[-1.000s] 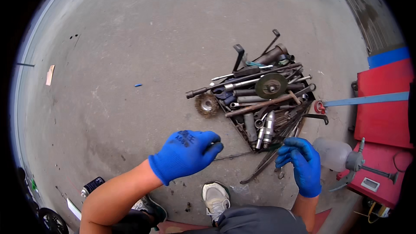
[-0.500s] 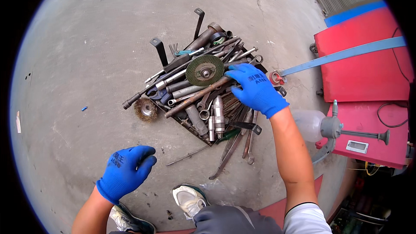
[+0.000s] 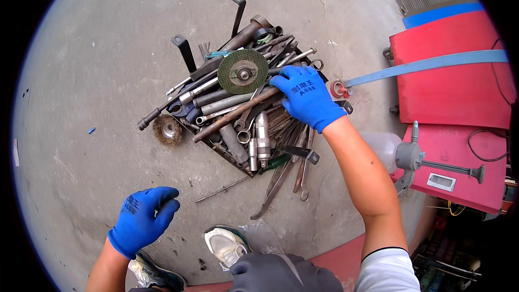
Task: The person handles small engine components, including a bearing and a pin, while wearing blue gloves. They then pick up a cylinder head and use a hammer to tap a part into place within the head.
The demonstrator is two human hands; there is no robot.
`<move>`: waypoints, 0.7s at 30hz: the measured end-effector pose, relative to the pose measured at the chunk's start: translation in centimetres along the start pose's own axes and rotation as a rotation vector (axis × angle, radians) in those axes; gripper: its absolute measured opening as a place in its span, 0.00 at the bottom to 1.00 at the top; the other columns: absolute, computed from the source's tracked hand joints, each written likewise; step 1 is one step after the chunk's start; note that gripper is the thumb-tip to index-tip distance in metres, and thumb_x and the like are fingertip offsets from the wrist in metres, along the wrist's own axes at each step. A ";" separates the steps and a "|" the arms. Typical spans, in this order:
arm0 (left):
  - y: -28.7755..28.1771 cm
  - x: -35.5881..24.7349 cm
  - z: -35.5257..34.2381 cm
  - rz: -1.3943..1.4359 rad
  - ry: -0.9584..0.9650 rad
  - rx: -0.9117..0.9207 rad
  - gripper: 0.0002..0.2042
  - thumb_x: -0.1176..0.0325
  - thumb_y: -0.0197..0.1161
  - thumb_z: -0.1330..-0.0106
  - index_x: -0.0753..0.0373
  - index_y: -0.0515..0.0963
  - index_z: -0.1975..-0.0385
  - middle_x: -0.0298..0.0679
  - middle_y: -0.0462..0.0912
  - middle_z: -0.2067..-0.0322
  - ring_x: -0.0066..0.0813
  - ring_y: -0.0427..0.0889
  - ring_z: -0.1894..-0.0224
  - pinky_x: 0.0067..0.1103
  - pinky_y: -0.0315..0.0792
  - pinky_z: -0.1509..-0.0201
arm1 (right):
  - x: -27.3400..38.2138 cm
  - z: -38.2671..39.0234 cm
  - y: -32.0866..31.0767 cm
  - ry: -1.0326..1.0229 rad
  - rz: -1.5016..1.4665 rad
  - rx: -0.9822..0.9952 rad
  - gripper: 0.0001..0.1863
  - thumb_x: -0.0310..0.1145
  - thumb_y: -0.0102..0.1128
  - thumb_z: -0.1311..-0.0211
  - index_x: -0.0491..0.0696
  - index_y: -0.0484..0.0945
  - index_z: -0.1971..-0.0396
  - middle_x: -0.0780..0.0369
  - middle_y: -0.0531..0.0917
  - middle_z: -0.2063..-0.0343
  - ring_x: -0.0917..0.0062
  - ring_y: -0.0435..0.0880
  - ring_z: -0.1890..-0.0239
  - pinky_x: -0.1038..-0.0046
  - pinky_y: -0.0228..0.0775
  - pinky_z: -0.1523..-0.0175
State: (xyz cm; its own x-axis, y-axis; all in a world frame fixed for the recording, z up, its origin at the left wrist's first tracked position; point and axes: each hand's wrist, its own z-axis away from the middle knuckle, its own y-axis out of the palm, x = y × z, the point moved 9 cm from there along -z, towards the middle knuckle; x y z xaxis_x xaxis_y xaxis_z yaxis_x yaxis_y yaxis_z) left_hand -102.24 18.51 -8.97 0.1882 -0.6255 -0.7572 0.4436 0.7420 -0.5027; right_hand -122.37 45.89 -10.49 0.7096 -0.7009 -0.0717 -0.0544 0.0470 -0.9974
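A heap of metal tools lies in a dark tray on the concrete floor. My right hand, in a blue glove, reaches onto the heap's right side. Its thumb and fingers close around the upper end of a rusty bar; the fingertips are partly hidden. Just left of them a green-black grinding disc rests on top. Below the bar lie a ring spanner and a silver cylindrical tool. My left hand, also blue-gloved, hovers near my shoes, holding nothing, thumb apart from the loosely bent fingers.
A wire cup brush sits left of the tray. Black brackets stick out of the heap. To the right are a red cabinet, a blue strap and a clear pump sprayer. My shoe stands near the heap.
The whole view has shifted, so the heap sits slightly farther left and up. My right hand stays at the bar's upper end, and my left hand stays empty, held low.
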 end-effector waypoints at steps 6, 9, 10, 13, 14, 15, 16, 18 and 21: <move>1.6 -0.5 -0.5 0.039 0.035 0.067 0.10 0.72 0.66 0.38 0.66 0.82 0.58 0.47 0.86 0.67 0.39 0.86 0.67 0.27 0.78 0.62 | -0.6 2.4 -5.7 0.163 -0.335 -0.190 0.22 0.35 0.65 0.45 0.47 0.78 0.49 0.54 0.78 0.51 0.58 0.76 0.47 0.58 0.69 0.42; 1.4 0.9 -0.2 0.012 0.008 0.017 0.10 0.72 0.66 0.38 0.66 0.82 0.58 0.47 0.86 0.67 0.40 0.86 0.66 0.27 0.78 0.61 | 3.5 6.7 -10.7 0.514 -0.661 -0.268 0.20 0.32 0.64 0.40 0.43 0.77 0.48 0.54 0.82 0.58 0.59 0.82 0.58 0.63 0.76 0.51; 1.5 1.2 -0.1 0.001 0.005 0.007 0.10 0.72 0.66 0.37 0.66 0.82 0.58 0.47 0.86 0.67 0.39 0.87 0.65 0.27 0.78 0.61 | 5.7 7.8 -9.7 0.609 -0.870 -0.174 0.20 0.32 0.64 0.39 0.42 0.76 0.48 0.55 0.83 0.61 0.61 0.83 0.61 0.65 0.76 0.52; 3.8 1.4 -1.2 0.124 -0.064 0.031 0.11 0.72 0.66 0.37 0.65 0.81 0.56 0.46 0.86 0.66 0.39 0.87 0.64 0.27 0.79 0.59 | 11.9 10.1 -3.6 0.662 -0.910 0.082 0.27 0.36 0.66 0.40 0.42 0.73 0.43 0.51 0.80 0.55 0.62 0.81 0.55 0.63 0.77 0.54; 4.2 0.7 -1.6 0.099 -0.007 0.033 0.11 0.71 0.66 0.37 0.66 0.81 0.56 0.46 0.86 0.66 0.39 0.87 0.64 0.27 0.79 0.59 | 12.4 9.5 -2.4 0.593 -0.549 0.048 0.33 0.40 0.67 0.41 0.42 0.69 0.39 0.46 0.77 0.51 0.58 0.79 0.51 0.61 0.76 0.52; 4.6 0.1 -1.9 0.070 0.041 0.030 0.12 0.71 0.66 0.37 0.66 0.81 0.55 0.46 0.87 0.66 0.38 0.87 0.64 0.27 0.79 0.59 | 13.4 8.3 -1.3 0.509 -0.197 0.014 0.38 0.44 0.67 0.41 0.41 0.65 0.35 0.41 0.73 0.46 0.54 0.76 0.47 0.59 0.76 0.50; 5.0 -1.0 -2.2 0.051 0.098 0.032 0.12 0.71 0.66 0.37 0.66 0.81 0.54 0.46 0.87 0.66 0.38 0.87 0.64 0.27 0.79 0.58 | 13.0 7.9 0.9 0.587 -0.236 0.043 0.41 0.48 0.67 0.42 0.41 0.64 0.34 0.40 0.71 0.46 0.52 0.73 0.46 0.57 0.75 0.49; 5.7 -2.8 -3.0 0.065 0.104 0.068 0.13 0.70 0.66 0.36 0.66 0.80 0.53 0.46 0.87 0.66 0.37 0.87 0.64 0.27 0.79 0.58 | 11.5 7.3 4.0 0.739 -0.322 0.097 0.47 0.55 0.66 0.43 0.41 0.60 0.32 0.39 0.67 0.44 0.48 0.69 0.45 0.54 0.73 0.47; 6.1 -3.5 -3.5 0.098 0.104 0.083 0.13 0.70 0.66 0.36 0.66 0.80 0.53 0.46 0.86 0.66 0.37 0.87 0.64 0.27 0.79 0.57 | 11.8 6.3 4.6 0.768 -0.378 0.107 0.48 0.59 0.67 0.46 0.41 0.63 0.34 0.43 0.69 0.49 0.50 0.70 0.50 0.54 0.73 0.49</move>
State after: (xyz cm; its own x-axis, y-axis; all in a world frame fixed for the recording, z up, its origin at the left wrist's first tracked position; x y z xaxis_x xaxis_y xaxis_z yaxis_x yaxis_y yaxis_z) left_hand -103.29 26.06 -10.88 0.1440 -0.5199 -0.8420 0.4997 0.7726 -0.3916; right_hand -109.83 42.38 -15.98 -0.0067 -0.9682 0.2502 0.1837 -0.2471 -0.9514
